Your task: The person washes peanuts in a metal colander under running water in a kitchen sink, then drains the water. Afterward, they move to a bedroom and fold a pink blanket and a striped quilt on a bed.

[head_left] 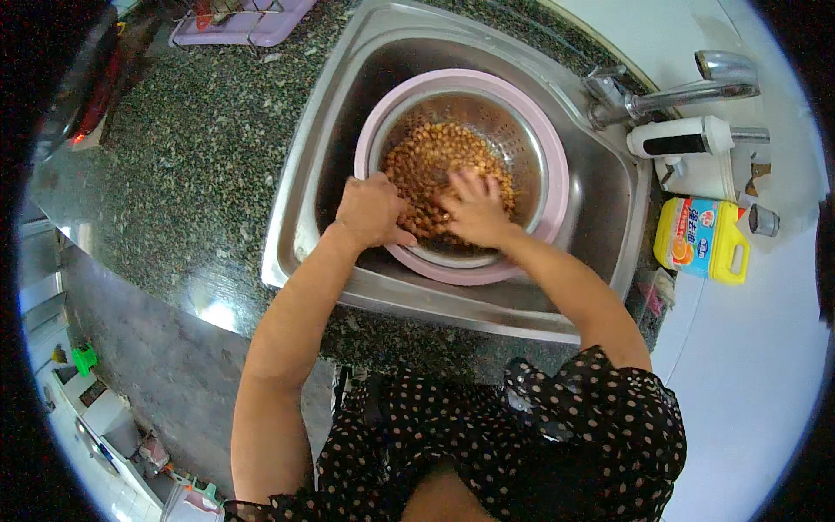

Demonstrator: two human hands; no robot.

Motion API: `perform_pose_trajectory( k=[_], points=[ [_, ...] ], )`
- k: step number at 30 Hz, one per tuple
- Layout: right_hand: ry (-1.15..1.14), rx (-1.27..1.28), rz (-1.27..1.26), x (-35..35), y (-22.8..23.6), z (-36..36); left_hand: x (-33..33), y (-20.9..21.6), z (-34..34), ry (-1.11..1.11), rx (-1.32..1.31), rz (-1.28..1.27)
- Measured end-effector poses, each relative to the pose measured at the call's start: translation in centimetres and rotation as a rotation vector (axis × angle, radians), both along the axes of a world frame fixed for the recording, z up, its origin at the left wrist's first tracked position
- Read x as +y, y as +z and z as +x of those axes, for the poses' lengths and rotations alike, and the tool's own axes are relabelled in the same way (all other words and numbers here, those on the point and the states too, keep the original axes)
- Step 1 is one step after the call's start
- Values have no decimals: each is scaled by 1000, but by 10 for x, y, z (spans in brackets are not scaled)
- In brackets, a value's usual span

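A perforated steel colander (509,130) sits inside a pink basin (557,148) in the sink. In the colander lies a layer of small golden-brown kernels (426,161), perhaps peanuts or beans; their exact kind is unclear. My left hand (374,211) grips the left edge of the colander, with its fingers bent over the rim and its thumb along the near side. Over on the right, my right hand (477,209) rests among the kernels, fingers spread and slightly blurred, holding nothing that I can make out.
The steel sink (296,200) is set in a dark speckled counter (200,174). A faucet (670,97) rises at its back right. Beside the sink's right side stands a yellow jug (731,248). A purple tray (270,26) lies at the far left.
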State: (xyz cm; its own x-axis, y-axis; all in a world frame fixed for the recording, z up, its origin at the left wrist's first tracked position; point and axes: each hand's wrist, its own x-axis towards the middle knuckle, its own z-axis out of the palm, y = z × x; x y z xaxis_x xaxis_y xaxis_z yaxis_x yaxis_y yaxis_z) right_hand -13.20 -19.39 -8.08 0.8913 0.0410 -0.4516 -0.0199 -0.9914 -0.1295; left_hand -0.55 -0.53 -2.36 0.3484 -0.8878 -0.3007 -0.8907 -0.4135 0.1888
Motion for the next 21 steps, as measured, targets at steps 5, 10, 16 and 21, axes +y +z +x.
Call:
perform_pose_trajectory(
  k=[5,10,16,21],
  points=[
    [-447,-302,111,16,-35,54,-10,5,2,-34,55,4],
    [-3,-148,115,19,0,-1,-1,5,0,-6,45,31],
    [-468,-319,52,7,-47,64,-12,11,0,-24,54,37],
    [6,-6,62,22,2,8,-5,6,3,0,58,30]
  ],
)
